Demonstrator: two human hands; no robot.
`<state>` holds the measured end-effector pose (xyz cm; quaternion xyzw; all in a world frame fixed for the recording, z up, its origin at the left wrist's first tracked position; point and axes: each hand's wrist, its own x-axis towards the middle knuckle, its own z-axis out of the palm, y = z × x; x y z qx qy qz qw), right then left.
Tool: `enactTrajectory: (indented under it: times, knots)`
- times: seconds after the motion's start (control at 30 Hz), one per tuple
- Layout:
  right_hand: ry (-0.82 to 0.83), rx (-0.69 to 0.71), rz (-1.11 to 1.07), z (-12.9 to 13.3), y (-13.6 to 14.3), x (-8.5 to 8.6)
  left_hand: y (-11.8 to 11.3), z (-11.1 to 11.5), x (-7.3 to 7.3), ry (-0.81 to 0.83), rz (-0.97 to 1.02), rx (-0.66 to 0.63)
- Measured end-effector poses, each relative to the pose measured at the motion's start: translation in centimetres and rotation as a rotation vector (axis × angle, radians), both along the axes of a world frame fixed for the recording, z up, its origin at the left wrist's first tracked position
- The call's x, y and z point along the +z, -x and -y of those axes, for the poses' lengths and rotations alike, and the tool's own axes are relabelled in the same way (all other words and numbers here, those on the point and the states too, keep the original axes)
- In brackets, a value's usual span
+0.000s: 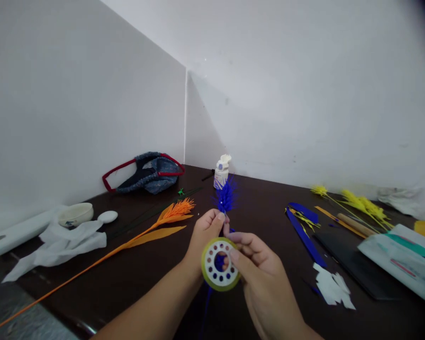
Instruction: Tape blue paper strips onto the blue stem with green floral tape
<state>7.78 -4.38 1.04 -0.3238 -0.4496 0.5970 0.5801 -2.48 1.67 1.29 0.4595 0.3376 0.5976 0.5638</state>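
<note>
Just above the left hand point(202, 238) rises a feathery blue spike point(225, 196), pinched at its base between thumb and fingers. Beside that grip, the right hand point(265, 264) clasps a tape roll point(213, 264). Left of both grips lies an orange spike point(177, 211); beyond them stands a white bottle point(220, 175); rightward, a blue strip point(306, 240).

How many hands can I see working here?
2: the left hand pinches a blue, bristly artificial flower head near its base; the right hand holds a round, yellow-green tape roll with a white, holed core.
</note>
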Motion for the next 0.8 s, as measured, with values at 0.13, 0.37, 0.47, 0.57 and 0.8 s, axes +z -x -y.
enactTrajectory:
  times: [0.13,0.37,0.47,0.57,0.8]
  knots:
    - [-0.195,0.023,0.200,0.4,0.7,-0.1,-0.4,-0.2,-0.5,0.032,0.220,-0.012]
    - [-0.617,-0.055,0.612,0.7,-0.5,0.3,-0.1,0.5,-0.2,0.057,0.227,-0.120]
    - [-0.761,0.013,0.702,0.6,-0.9,0.7,-0.3,0.7,-0.1,0.033,0.289,-0.094]
    - [-0.720,-0.075,0.688,-1.3,-2.6,0.5,-0.5,0.7,-0.1,0.017,0.342,-0.086]
    - [-0.390,-0.228,1.058,-8.7,-11.6,-4.6,-0.4,0.4,0.4,0.010,0.416,-0.112]
